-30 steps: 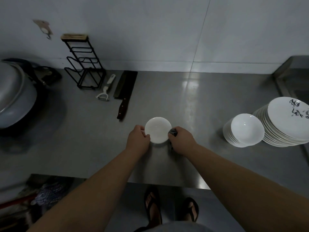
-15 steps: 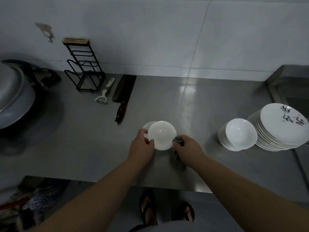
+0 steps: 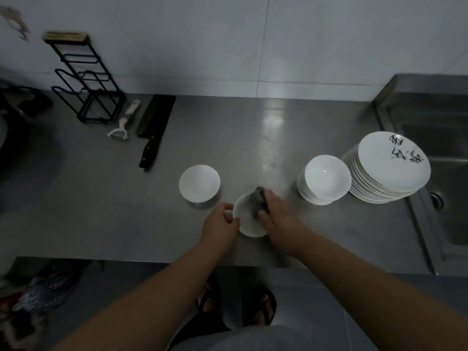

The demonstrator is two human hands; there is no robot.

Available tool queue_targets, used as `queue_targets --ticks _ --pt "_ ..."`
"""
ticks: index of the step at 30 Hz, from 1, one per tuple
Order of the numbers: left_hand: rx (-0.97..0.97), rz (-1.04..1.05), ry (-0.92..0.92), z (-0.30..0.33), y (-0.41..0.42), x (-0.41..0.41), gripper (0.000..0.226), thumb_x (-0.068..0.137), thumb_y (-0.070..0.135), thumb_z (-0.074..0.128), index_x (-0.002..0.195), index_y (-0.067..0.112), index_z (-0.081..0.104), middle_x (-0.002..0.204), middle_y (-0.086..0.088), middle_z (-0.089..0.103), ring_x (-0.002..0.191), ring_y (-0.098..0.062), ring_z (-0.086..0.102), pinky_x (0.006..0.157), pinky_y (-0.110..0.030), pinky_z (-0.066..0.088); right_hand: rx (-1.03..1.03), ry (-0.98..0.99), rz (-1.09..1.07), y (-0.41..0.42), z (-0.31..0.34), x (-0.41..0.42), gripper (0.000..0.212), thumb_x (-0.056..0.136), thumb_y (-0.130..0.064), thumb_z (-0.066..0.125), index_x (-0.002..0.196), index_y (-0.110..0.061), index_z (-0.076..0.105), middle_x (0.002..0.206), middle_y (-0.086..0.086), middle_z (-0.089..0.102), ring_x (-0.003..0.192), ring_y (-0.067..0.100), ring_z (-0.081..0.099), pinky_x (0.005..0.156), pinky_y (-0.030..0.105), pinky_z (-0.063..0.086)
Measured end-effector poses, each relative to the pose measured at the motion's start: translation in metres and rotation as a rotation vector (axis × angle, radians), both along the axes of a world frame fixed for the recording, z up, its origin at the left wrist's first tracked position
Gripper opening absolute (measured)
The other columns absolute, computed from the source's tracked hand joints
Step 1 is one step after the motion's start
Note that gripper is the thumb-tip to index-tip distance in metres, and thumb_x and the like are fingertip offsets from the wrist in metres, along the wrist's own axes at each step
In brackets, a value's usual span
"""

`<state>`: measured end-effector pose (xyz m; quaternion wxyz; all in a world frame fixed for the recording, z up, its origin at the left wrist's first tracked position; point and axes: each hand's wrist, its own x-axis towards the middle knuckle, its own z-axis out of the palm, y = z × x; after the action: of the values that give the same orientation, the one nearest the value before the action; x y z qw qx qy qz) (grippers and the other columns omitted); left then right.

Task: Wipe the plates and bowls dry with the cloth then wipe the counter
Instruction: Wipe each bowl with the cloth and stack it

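My left hand [image 3: 222, 225] grips the left rim of a small white bowl [image 3: 247, 224] near the front edge of the steel counter [image 3: 101, 203]. My right hand [image 3: 277, 214] holds a grey cloth [image 3: 257, 200] and presses it into that bowl. Another white bowl [image 3: 199, 183] stands alone on the counter just to the left and behind. At the right are a stack of white bowls [image 3: 325, 179] and a stack of white plates [image 3: 391, 165], the top plate bearing black markings.
A cleaver [image 3: 154, 133], a white peeler [image 3: 124, 124] and a black wire rack [image 3: 84, 79] lie at the back left. A sink [image 3: 440, 158] adjoins the plates on the right. The counter's front edge runs just below my hands.
One bowl now stands alone on the counter to the left. My hands have drawn a second bowl nearer, and my right hand has brought the cloth into it.
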<state>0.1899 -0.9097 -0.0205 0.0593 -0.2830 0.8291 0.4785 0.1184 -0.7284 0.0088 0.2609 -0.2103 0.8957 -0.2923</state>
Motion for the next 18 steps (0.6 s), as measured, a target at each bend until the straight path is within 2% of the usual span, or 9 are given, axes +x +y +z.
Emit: queue_targets --ticks 2,3,5,7,11,13,15,17,18 --pt "-0.008 0.025 0.000 -0.003 0.003 -0.001 0.022 0.089 0.023 0.068 0.111 0.025 0.066 0.093 0.004 0.073 0.091 -0.015 0.069 0.074 -0.027 0.052 0.216 0.206 0.209 0.005 -0.015 0.004 0.077 0.101 -0.058 0.022 0.165 -0.017 0.007 0.172 0.010 0.002 0.158 0.033 -0.002 0.128 0.051 0.008" --pt "-0.008 0.038 -0.003 -0.004 0.003 -0.001 0.022 0.088 0.024 0.068 0.111 0.025 0.067 0.094 0.003 0.074 0.092 -0.017 0.070 0.080 -0.032 0.055 0.257 0.299 0.287 0.008 -0.019 0.005 0.080 0.098 -0.059 0.017 0.165 -0.014 0.010 0.172 0.010 0.000 0.158 0.033 -0.005 0.128 0.052 0.005" --pt "-0.004 0.048 -0.006 -0.006 0.003 0.001 0.026 0.085 0.030 0.067 0.110 0.027 0.070 0.090 0.003 0.075 0.088 -0.018 0.072 0.085 -0.040 0.058 0.266 0.395 0.422 0.010 -0.022 0.005 0.080 0.098 -0.057 0.018 0.164 -0.011 0.018 0.172 0.011 0.003 0.159 0.031 0.000 0.129 0.046 -0.002" --pt "-0.003 0.041 -0.001 -0.009 0.003 0.002 0.030 0.081 0.036 0.063 0.109 0.028 0.070 0.082 0.003 0.075 0.081 -0.019 0.072 0.082 -0.044 0.059 0.296 0.415 0.491 0.010 -0.026 0.004 0.081 0.098 -0.059 0.019 0.163 -0.011 0.021 0.171 0.012 0.006 0.159 0.028 0.006 0.126 0.039 -0.006" --pt "-0.045 0.008 -0.006 -0.008 0.006 0.000 0.015 0.088 0.026 0.065 0.103 0.030 0.065 0.073 0.001 0.070 0.074 -0.019 0.071 0.080 -0.045 0.058 0.314 0.395 0.529 0.000 -0.026 0.003 0.089 0.092 -0.070 0.011 0.165 -0.020 0.015 0.172 0.014 0.000 0.159 0.029 0.005 0.125 0.038 -0.007" --pt "-0.031 0.017 -0.010 -0.007 0.005 -0.002 0.013 0.088 0.026 0.065 0.099 0.031 0.065 0.073 0.002 0.070 0.072 -0.019 0.071 0.077 -0.045 0.059 0.309 0.360 0.547 -0.006 -0.024 0.006 0.091 0.089 -0.073 0.007 0.165 -0.025 0.015 0.172 0.013 -0.004 0.159 0.029 0.006 0.126 0.038 -0.003" --pt "0.019 0.073 -0.027 -0.009 0.004 -0.003 0.012 0.082 0.028 0.064 0.093 0.034 0.064 0.072 0.003 0.069 0.072 -0.021 0.072 0.076 -0.048 0.061 0.303 0.352 0.573 -0.009 -0.019 0.008 0.091 0.088 -0.074 0.009 0.163 -0.026 0.025 0.172 0.013 0.008 0.156 0.030 0.019 0.126 0.039 0.007" --pt "0.038 0.115 -0.030 -0.007 0.004 -0.006 0.012 0.079 0.028 0.063 0.089 0.035 0.064 0.074 0.005 0.068 0.076 -0.021 0.072 0.077 -0.047 0.062 0.280 0.357 0.617 -0.005 -0.014 0.005 0.086 0.090 -0.073 0.014 0.156 -0.026 0.043 0.164 0.008 0.036 0.145 0.028 0.040 0.122 0.039 0.024" --pt "0.018 0.105 -0.036 -0.006 0.005 -0.007 0.013 0.082 0.027 0.063 0.091 0.035 0.065 0.075 0.006 0.068 0.078 -0.020 0.071 0.078 -0.044 0.061 0.273 0.373 0.654 0.000 -0.013 0.001 0.081 0.092 -0.072 0.017 0.148 -0.026 0.054 0.154 0.005 0.052 0.136 0.026 0.050 0.117 0.039 0.032"
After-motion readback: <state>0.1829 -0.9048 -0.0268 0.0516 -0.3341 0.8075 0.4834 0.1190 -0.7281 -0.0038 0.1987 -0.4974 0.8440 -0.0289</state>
